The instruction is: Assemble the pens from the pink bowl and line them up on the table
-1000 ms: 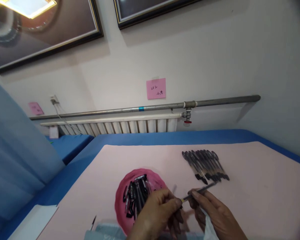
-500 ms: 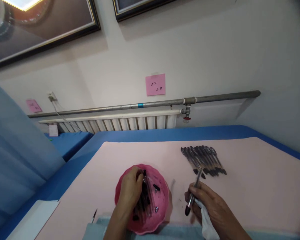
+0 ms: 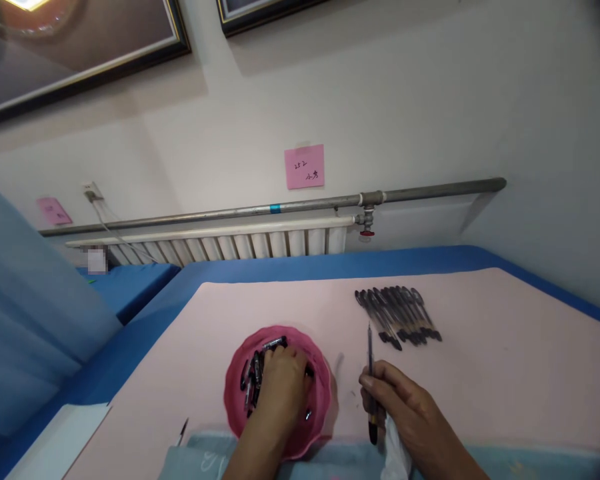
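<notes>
My left hand point(image 3: 284, 380) reaches down into a pink scalloped bowl point(image 3: 320, 437), its fingers curled and their tips hidden behind the back of the hand. Around it in the bowl lie several black and clear pen parts point(image 3: 254, 373), and a small shiny piece point(image 3: 308, 415) sits on the bottom at the right. Between the thumb and fingers of my right hand point(image 3: 405, 407) is an uncapped pen point(image 3: 371, 360), upright with its thin tip up and dark end down. A white tissue or cloth point(image 3: 395, 450) is tucked in the same hand.
Several capped pens point(image 3: 397, 313) lie in a slanted row on the pink table cover point(image 3: 505, 373). A thin dark-tipped piece point(image 3: 183, 432) and a white sheet point(image 3: 60, 440) lie at the left. Light blue cloth point(image 3: 195, 457) runs along the near edge. A radiator point(image 3: 250, 243) stands behind.
My left hand has shifted right within the bowl, uncovering pen parts on the left. The pen in my right hand has turned from slanted to nearly upright. The view has shifted slightly.
</notes>
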`<state>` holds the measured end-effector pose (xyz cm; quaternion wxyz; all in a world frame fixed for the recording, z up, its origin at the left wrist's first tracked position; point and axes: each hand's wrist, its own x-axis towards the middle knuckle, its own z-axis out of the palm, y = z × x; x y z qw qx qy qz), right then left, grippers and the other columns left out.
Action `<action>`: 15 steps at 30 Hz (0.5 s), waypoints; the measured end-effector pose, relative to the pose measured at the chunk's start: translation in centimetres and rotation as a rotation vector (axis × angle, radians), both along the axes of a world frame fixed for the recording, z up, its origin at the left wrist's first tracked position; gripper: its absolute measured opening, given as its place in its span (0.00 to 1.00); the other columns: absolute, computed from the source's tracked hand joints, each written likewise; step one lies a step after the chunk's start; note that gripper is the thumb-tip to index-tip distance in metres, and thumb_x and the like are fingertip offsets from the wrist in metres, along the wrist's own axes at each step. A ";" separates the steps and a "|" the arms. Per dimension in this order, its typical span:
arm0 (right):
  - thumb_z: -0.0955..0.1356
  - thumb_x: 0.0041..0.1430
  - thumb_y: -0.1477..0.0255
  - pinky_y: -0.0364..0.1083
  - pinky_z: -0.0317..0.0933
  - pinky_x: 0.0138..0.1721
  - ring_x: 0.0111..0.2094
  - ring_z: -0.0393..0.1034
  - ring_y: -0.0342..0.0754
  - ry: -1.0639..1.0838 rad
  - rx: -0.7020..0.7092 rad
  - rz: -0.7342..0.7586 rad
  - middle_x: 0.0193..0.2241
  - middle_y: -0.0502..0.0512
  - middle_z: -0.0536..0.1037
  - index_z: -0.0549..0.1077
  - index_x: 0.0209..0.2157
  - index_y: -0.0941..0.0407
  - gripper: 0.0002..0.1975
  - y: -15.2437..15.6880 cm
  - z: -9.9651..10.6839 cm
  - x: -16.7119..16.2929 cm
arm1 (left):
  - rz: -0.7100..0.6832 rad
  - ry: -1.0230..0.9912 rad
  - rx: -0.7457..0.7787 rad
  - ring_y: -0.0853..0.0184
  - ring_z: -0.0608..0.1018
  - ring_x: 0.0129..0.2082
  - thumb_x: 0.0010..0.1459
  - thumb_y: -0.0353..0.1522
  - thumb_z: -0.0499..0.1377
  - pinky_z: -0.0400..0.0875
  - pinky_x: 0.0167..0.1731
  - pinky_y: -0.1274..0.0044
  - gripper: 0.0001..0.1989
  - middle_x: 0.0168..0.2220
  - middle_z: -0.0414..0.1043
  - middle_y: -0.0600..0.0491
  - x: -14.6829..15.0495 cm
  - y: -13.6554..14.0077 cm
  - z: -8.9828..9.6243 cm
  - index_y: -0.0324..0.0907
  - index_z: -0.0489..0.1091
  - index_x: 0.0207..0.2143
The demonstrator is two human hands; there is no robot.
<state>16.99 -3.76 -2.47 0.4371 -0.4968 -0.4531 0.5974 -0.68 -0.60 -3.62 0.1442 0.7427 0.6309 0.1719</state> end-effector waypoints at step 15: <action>0.62 0.55 0.62 0.40 0.54 0.25 0.21 0.58 0.41 -0.231 0.221 0.136 0.17 0.43 0.62 0.62 0.23 0.54 0.12 -0.3 -0.1 -0.1 | 0.120 -0.465 0.005 0.63 0.72 0.33 0.52 0.27 0.53 0.60 0.35 0.73 0.07 0.31 0.73 0.48 0.6 -0.3 1.0 0.40 0.70 0.29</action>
